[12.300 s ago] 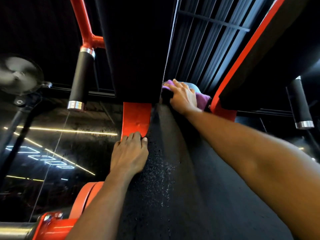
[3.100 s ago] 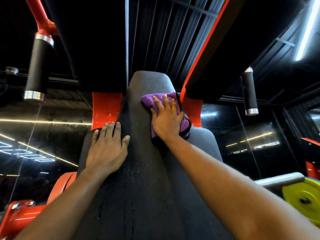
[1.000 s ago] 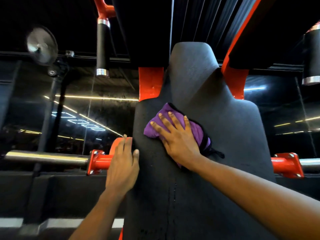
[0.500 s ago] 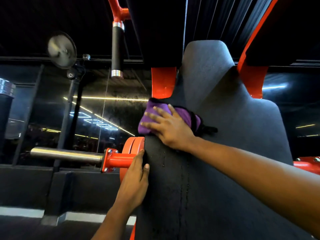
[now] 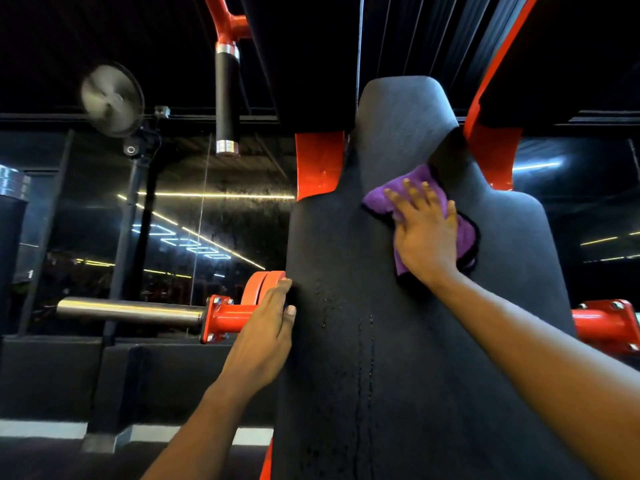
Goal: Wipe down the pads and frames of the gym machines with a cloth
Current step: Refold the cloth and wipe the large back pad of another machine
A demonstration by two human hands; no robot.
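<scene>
Clasping the back pad (image 5: 363, 375) by its edge, our left hand (image 5: 263, 341) braces it; higher up, our right hand (image 5: 427, 237), fingers flat, presses the purple cloth (image 5: 381, 202) on it.
We judge the left grip, thumb in front and fingers behind, steadies the pad against rubbing. The cloth sits just under the pad's narrow top, so the droplets (image 5: 371, 341) lower down await wiping. Beyond, the red frame plates (image 5: 318, 164) and a handle (image 5: 227, 105) likely come next.
</scene>
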